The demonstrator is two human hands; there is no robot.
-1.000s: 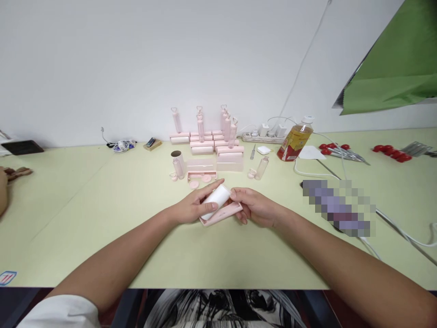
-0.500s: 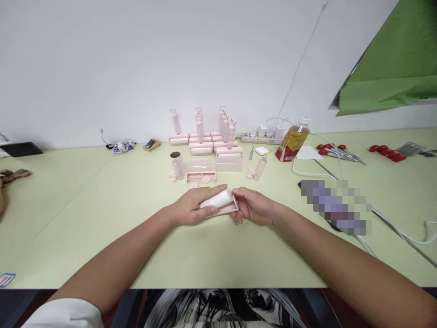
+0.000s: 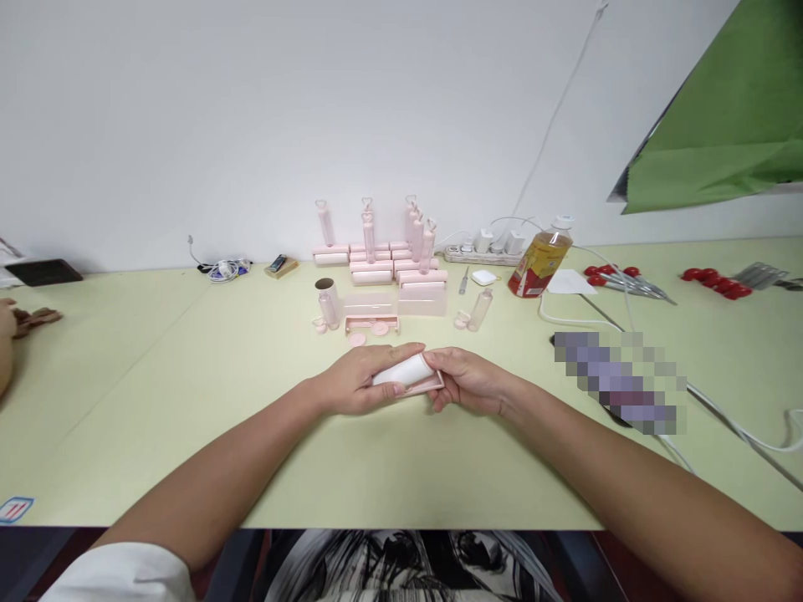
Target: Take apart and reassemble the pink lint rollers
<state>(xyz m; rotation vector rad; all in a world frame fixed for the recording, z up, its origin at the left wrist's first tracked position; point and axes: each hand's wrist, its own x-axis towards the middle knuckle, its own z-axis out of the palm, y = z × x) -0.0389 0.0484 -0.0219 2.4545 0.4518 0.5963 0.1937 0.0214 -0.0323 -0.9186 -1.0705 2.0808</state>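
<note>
Between my hands, low over the table, is a white roll [image 3: 400, 374] lying partly in a pink plastic holder [image 3: 427, 385]. My left hand [image 3: 356, 378] wraps round the roll's left part, its thumb along the front and its fingers over the back. The thumb of my right hand [image 3: 467, 378] presses at the roll's right end, with the fingers round the holder's end. Just beyond lie an open pink case [image 3: 352, 324], two pink discs, a cardboard tube [image 3: 325, 287] and clear pink cylinders [image 3: 480, 309] with heart-shaped rings.
Against the wall stand several pink roller cases [image 3: 371, 278] with upright clear handles. Further right are a power strip [image 3: 480, 254], a drink bottle [image 3: 539, 259], red-handled tools [image 3: 631, 280] and a blurred-out object [image 3: 618, 380] with cables. A bundled cable [image 3: 227, 269] lies left.
The roll sits lower in the pink holder at its right end. My right thumb has moved onto that end; the rest of the view has shifted slightly.
</note>
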